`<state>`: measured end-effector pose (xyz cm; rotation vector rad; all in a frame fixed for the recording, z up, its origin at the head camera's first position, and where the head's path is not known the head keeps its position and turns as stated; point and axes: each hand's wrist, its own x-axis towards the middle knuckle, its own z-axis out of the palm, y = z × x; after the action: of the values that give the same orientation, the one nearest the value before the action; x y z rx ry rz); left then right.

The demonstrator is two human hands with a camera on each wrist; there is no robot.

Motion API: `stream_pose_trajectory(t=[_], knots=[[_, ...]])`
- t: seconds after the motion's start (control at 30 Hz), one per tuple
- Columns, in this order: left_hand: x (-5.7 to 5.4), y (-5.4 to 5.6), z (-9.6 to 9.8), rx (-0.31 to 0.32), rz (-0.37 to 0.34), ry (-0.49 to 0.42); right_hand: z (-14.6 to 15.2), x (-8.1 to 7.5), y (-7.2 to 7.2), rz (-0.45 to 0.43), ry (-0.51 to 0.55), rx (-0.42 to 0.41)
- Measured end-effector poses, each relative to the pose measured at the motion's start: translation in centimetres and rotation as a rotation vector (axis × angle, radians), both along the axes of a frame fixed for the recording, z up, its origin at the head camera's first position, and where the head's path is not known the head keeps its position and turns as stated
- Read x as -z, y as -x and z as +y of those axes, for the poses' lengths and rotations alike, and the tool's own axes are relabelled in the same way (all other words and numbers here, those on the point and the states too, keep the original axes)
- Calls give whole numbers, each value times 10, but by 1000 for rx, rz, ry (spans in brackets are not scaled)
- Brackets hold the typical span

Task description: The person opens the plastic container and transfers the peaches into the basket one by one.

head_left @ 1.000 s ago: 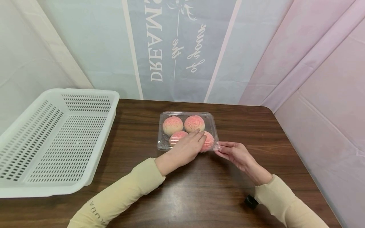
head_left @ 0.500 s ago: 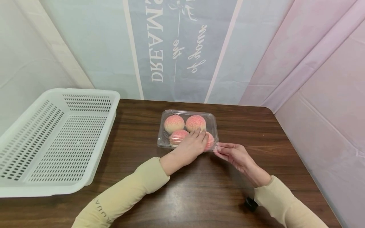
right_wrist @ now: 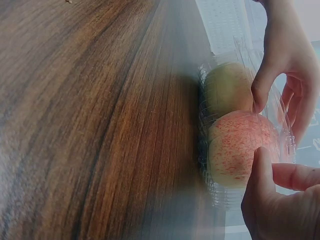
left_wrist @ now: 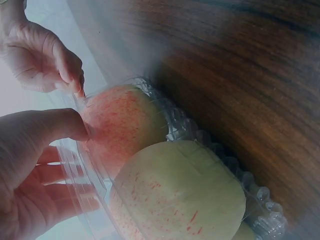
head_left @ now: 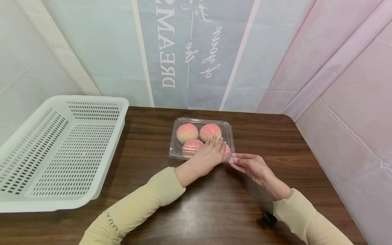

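A clear plastic clamshell box (head_left: 226, 126) holds several pink-and-cream peaches (head_left: 187, 133) on the dark wooden table. My left hand (head_left: 206, 157) rests across the lid over the front right peach, fingers stretched along the top. In the left wrist view, the thumb of the left hand (left_wrist: 30, 150) presses at the lid's front side. My right hand (head_left: 254, 169) pinches the box's front right corner between thumb and fingers. The right wrist view shows the right hand's thumb (right_wrist: 261, 175) in front of a peach (right_wrist: 235, 142). The left hand partly hides the front right peach.
A large white perforated plastic basket (head_left: 105, 170) stands on the left of the table (head_left: 147, 136). Printed fabric (head_left: 196, 92) hangs behind the table's far edge, and a pale curtain (head_left: 346, 112) borders its right side. A black object (head_left: 269, 219) sits under the right cuff.
The left hand has slid slightly right along the lid. The box and peaches shifted a little early on, then stayed put. The right hand keeps its pinch at the corner.
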<state>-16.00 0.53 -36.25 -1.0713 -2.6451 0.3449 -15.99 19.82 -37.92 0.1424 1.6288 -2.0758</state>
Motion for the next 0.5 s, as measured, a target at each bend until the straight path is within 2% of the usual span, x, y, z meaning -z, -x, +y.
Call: stream_pose_trajectory(t=[0.3,0.5], knots=[[-6,2,0,29,9,54,0,0,-2,7,-2,17],[-8,5,0,31,1,32,-1,0,-3,4,-5,17]])
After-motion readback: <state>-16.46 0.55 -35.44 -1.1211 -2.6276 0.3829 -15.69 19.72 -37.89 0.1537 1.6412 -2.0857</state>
